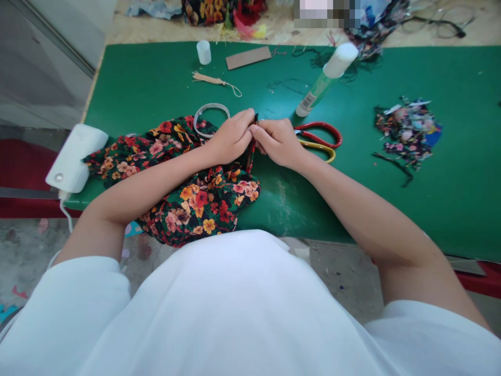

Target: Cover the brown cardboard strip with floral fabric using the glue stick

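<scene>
Black fabric with red, orange and pink flowers [188,211] lies bunched at the table's front edge, left of centre, part of it hanging over. My left hand [234,137] and my right hand [277,140] meet at its right end, fingertips touching. Both are closed, pinching a narrow folded strip of the fabric [250,157] between them. A small dark tip sticks up above the fingers. Scissors with red and yellow handles [326,137] lie just right of my right hand, their blades mostly hidden. A white ring [197,128] rests on the fabric behind my left forearm.
On the green table [391,209] are a glue stick [323,83], a white cap [204,53], a brown strip [248,57], a beige tassel [211,79] and a scrap pile [409,130]. A white device [76,156] sits at the left edge. More cloth and glasses lie at the back.
</scene>
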Motion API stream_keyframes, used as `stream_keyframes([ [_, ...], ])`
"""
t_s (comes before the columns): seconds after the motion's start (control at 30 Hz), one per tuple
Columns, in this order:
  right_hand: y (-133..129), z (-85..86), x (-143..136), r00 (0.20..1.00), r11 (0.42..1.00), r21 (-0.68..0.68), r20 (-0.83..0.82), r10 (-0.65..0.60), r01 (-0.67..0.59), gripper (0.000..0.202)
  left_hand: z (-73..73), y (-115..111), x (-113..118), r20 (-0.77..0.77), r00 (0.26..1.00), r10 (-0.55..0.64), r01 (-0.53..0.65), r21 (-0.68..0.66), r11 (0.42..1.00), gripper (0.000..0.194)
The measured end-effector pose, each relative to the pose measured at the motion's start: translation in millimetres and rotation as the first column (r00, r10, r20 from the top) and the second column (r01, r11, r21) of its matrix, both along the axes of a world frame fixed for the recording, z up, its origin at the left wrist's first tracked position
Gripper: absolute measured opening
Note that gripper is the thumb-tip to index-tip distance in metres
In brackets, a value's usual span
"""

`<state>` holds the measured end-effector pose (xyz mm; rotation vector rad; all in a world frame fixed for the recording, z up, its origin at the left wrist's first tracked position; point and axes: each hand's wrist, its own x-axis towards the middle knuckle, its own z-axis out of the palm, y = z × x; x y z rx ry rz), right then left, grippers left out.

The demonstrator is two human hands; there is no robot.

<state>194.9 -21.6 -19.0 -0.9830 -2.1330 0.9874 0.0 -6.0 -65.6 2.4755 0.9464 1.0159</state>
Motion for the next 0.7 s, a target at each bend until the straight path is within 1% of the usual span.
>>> stream_keyframes([
  [0.17, -0.1, 0.7, 0.2, 1.000, 1.000, 0.022, 0.022, 0.000, -0.001, 0.057, 1.1, -0.6, -0.7, -0.013, 1.000, -0.010, 0.010, -0.041, 0.999, 0.057],
  [0.37, -0.4, -0.7, 0.4, 0.999, 0.999, 0.044, 0.031, -0.015, 0.014, 0.054, 1.4, -1.9, 0.1, -0.007, 1.000, 0.001, -0.001, -0.016, 1.000, 0.055],
  [0.5, 0.2, -2.5, 0.9, 0.999, 0.998, 0.057, 0.030, -0.013, 0.011, 0.055, 0.8, -1.3, -0.5, -0.013, 1.000, 0.006, -0.007, -0.018, 1.000, 0.057],
  [0.7, 2.4, -6.5, 1.4, 1.000, 0.992, 0.129, 0.029, 0.013, -0.016, 0.058, 2.9, -0.6, -2.4, -0.042, 0.999, -0.007, 0.005, -0.054, 0.999, 0.061],
])
